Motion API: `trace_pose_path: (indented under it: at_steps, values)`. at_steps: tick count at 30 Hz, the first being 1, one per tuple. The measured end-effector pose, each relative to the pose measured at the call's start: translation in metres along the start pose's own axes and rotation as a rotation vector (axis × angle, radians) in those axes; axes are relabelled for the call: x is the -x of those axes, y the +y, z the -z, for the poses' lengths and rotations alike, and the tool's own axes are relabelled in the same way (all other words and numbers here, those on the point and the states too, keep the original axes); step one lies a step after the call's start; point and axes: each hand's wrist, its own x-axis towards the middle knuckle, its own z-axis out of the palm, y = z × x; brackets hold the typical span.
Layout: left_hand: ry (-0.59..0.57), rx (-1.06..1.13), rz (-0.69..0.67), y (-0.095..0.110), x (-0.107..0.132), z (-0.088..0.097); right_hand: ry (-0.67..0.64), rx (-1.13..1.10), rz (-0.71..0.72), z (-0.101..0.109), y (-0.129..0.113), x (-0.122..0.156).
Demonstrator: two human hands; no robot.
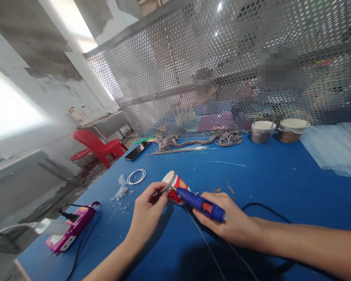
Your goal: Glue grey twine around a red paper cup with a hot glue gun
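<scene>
A red and white paper cup (181,183) is tilted on its side above the blue table, its open end toward the left. My left hand (150,203) is closed at the cup's rim, thumb and fingers pinching it together with a thin grey cord (203,236). That cord lies against the rim and trails down toward me. In my right hand (226,216) is a blue glue gun (197,201), fingers wrapped around it. Its nozzle points left and meets, or nearly meets, the cord at the rim. The glue gun's handle is mostly hidden by the hand.
On the blue table (152,249) lie a white ring coil (136,176), white scraps (121,191), a phone (137,151), bundled grey cord (229,138) and wires (178,150). A purple power strip (73,230) sits left. Two small buckets (262,131) stand by the perforated metal screen (163,78).
</scene>
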Motion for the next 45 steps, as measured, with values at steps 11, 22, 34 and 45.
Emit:
trace_pose_path:
  at_steps: [11, 22, 34, 45]
  values:
    - [0.011, -0.074, -0.021, 0.0029, 0.0007, 0.0014, 0.038, 0.049, 0.004, 0.0025, -0.0003, 0.0010]
    - [-0.024, -0.102, -0.058, 0.0006, -0.0013, 0.0052, 0.046, 0.061, 0.000, 0.0054, -0.0003, -0.0012]
    - [-0.018, -0.136, -0.052, 0.0031, -0.0010, 0.0060, 0.052, 0.069, 0.001, 0.0049, -0.0017, -0.0001]
    - [-0.006, -0.122, -0.067, 0.0017, -0.0006, 0.0064, 0.053, 0.057, 0.026, 0.0050, -0.0035, 0.0009]
